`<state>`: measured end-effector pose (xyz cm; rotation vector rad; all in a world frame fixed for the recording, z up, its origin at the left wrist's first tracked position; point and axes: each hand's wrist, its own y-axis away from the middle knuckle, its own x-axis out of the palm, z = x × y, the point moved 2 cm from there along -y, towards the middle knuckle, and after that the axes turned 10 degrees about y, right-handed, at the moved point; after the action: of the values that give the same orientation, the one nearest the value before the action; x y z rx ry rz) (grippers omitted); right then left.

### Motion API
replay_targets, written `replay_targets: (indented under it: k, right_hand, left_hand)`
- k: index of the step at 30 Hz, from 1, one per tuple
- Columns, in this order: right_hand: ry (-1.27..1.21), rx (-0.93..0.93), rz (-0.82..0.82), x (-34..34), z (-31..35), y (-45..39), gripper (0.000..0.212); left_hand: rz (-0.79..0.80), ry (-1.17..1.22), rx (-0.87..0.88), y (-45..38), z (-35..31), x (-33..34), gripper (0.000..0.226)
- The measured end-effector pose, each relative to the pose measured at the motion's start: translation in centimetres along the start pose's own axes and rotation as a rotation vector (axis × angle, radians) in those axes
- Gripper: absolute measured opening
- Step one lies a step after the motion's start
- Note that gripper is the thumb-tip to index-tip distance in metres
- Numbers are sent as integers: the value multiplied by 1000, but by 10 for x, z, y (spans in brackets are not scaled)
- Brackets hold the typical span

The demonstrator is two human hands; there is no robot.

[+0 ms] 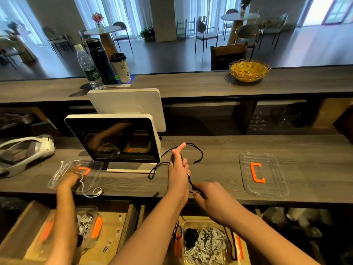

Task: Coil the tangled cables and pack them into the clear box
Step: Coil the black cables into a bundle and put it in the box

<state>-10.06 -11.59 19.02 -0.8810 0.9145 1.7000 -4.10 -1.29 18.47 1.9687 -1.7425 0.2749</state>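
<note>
The person's left hand (pixel 178 165) is raised over the wooden counter (pixel 219 150), its fingers curled round a small bundle of the black cable (pixel 198 153), with the index finger sticking up and forward. From that bundle loose loops of the cable spread out on the counter towards the base of the monitor (pixel 114 138), and one end lies just to the right of the hand. A taut stretch of the same cable runs down and to the right into the right hand (pixel 208 196), which pinches it between thumb and fingers near the counter's front edge. Further cable hangs from the hands down towards the clear box (pixel 208 243), which sits on a lower shelf beneath the counter; it holds a heap of coiled white cables and one black coil at its left side, and has orange clips on its sides. A clear lid (pixel 263 174) with an orange clip lies flat on the counter well to the right of the hands. At the left a second person's hand (pixel 69 179) rests on another clear lid (pixel 76 174), with a white cable (pixel 91 192) trailing from it along the counter's edge; how its fingers lie is too blurred to tell. Below that hand a second clear box (pixel 89 224) holds white cables. On the upper ledge stand a water bottle (pixel 88 67), a dark flask (pixel 100 60), a paper cup (pixel 120 66) and a yellow basket (pixel 249 70).
</note>
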Motion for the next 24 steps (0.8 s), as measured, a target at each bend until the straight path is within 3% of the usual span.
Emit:
replay_targets:
  k: [3,7,10,14,18,24]
  right_hand:
    - [-1,-44,13,-3,6,4,24]
    - [54,-120,-3,-13,10,7,24]
    - [155,-204,-59,-25,12,4,25]
    - [120,-152,-181,-39,3,-4,21]
    - [128,-54,-319,-54,-12,-7,16]
    - [6,-76,-332,-56,-28,-16,10]
  left_hand:
    - [17,-183,52,-3,-2,-7,38]
    - [93,-503,-3,-2,-3,-8,43]
    - [229,-565,-146,0,-6,-3,64]
    - [408,-572,-359,8,-5,2,92]
    - [560,-593,-447,17,-1,4,75]
    - [665,-624,-452,12,-5,2,51]
